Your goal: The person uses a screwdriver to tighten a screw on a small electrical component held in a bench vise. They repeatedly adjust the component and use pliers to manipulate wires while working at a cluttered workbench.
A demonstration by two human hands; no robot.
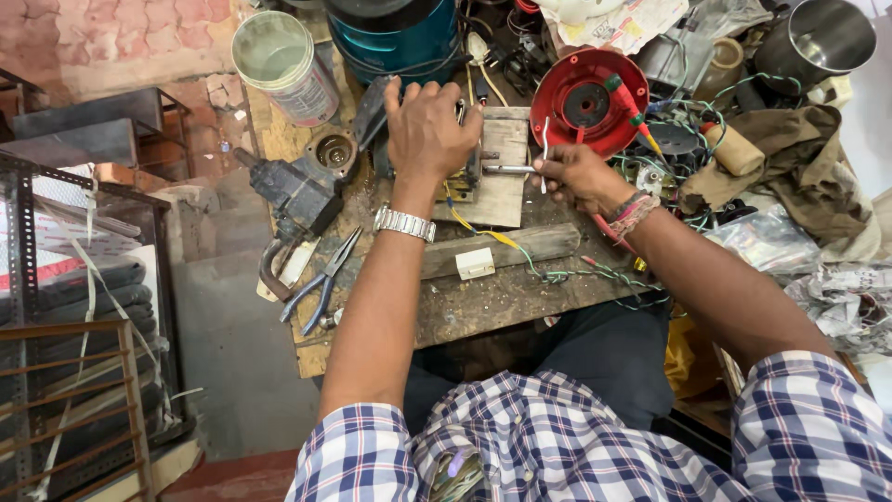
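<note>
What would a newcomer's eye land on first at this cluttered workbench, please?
Probably the bright red round housing at the top centre, beside a tangle of wires. Just below it, the left hand presses down on a small part on a wooden block, while the right hand grips a metal tool pointed at that part. Blue-handled pliers lie at the bench's left edge.

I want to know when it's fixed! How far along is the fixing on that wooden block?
Done: the red round cover is already off and lies behind the wooden block. In hand: the left hand presses a small metal part down on the block, while the right hand works a metal tool into it. Left: loose wires lie unconnected and the cover is not yet back on.
</note>
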